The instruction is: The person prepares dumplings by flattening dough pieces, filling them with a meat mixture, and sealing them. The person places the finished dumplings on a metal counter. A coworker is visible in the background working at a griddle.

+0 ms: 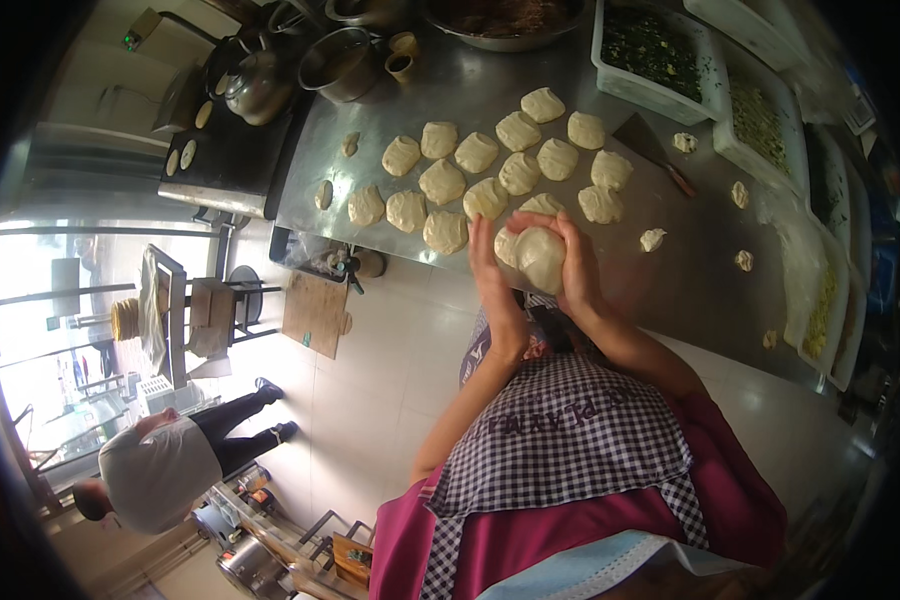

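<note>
A smooth, rounded piece of dough (541, 259) lies against the palm and fingers of my right hand (579, 262), above the near edge of the steel table (622, 277). My left hand (491, 274) is raised just to its left, fingers extended, with a gap between its palm and that dough. Another dough piece (505, 246) shows between my hands, partly hidden. Beyond them, many flattened dough rounds (442, 181) are spread over the table in loose rows. A flat metal scraper (649, 142) with a reddish handle rests to their right.
Tubs of chopped greens (709, 112) and other fillings line the right side. Small dough scraps (652, 240) dot the table. At the far left are a black griddle (229, 161), a kettle (259, 90) and a metal pot (339, 66). Another person (165, 465) stands at lower left.
</note>
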Motion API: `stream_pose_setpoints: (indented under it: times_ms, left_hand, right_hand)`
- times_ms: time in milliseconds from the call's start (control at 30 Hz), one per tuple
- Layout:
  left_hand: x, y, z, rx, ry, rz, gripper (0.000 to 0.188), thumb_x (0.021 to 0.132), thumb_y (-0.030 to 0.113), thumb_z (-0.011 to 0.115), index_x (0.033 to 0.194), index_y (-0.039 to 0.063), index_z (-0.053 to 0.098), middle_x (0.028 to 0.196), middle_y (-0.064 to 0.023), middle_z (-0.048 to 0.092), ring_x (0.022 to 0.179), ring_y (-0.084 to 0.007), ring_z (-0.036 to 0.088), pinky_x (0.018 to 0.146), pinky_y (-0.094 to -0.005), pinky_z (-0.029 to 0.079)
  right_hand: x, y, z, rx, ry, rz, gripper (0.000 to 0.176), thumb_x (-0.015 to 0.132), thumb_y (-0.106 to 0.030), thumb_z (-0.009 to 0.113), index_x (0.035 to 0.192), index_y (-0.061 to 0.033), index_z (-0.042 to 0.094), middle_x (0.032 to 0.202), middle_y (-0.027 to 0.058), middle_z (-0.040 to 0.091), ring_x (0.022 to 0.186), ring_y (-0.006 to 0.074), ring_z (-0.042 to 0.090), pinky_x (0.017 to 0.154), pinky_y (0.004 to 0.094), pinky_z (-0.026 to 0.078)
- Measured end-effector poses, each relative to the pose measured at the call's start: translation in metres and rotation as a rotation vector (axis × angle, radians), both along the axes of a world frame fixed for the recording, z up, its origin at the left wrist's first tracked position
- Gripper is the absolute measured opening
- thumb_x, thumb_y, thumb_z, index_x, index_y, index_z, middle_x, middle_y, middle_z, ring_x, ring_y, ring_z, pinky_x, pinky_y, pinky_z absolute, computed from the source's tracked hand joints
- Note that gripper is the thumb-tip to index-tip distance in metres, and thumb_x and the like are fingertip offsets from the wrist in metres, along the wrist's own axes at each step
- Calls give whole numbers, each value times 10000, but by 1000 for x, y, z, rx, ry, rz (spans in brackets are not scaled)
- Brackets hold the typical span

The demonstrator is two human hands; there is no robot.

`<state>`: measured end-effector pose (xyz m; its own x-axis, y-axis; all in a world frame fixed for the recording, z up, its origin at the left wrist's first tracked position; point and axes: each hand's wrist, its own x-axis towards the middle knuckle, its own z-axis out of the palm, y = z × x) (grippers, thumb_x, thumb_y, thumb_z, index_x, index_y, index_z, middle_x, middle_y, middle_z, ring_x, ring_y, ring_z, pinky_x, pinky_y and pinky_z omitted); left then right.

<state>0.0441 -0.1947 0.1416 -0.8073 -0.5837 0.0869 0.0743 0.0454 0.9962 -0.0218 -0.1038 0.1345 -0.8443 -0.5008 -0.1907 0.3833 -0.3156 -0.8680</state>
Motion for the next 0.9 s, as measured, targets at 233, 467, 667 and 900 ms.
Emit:
stream_pose_setpoints:
  times_ms: [233, 467, 667, 900]
  left_hand:
    - [2, -21, -5, 1327, 65, -10, 521, 1050, 412, 326, 1375, 28, 461, 1315, -136, 544, 1224, -272, 531, 1036, -394, 439]
    - [-1, -55, -3, 1307, 41, 14, 356, 1033, 316, 395, 1227, 69, 563, 1149, -83, 625, 1118, -251, 584, 973, -378, 481]
    - [5, -133, -6, -36, -39, -236, 493, 1027, 323, 400, 1398, 2, 452, 1336, -153, 568, 1247, -287, 528, 1059, -386, 406]
    - [8, -215, -3, 609, 61, 53, 634, 1052, 477, 239, 1495, 37, 341, 1548, -156, 340, 1418, -295, 337, 1169, -419, 250]
  right_hand:
    - [2, -25, 34, 198, 824, -36, 554, 1042, -335, 301, 1477, 6, 337, 1475, 177, 448, 1395, 299, 396, 1168, 465, 209]
    - [0, -65, 16, 296, 752, 64, 526, 1039, -309, 271, 1398, 23, 466, 1456, 168, 476, 1396, 275, 394, 1181, 469, 188]
    - [23, -134, 8, -171, -532, -251, 600, 1004, -500, 371, 1337, -24, 520, 1360, 129, 539, 1273, 252, 503, 1089, 376, 370]
    - [31, -232, 7, -172, -217, -204, 462, 1038, -345, 365, 1167, 14, 625, 1130, 133, 667, 1124, 223, 607, 1010, 364, 447]
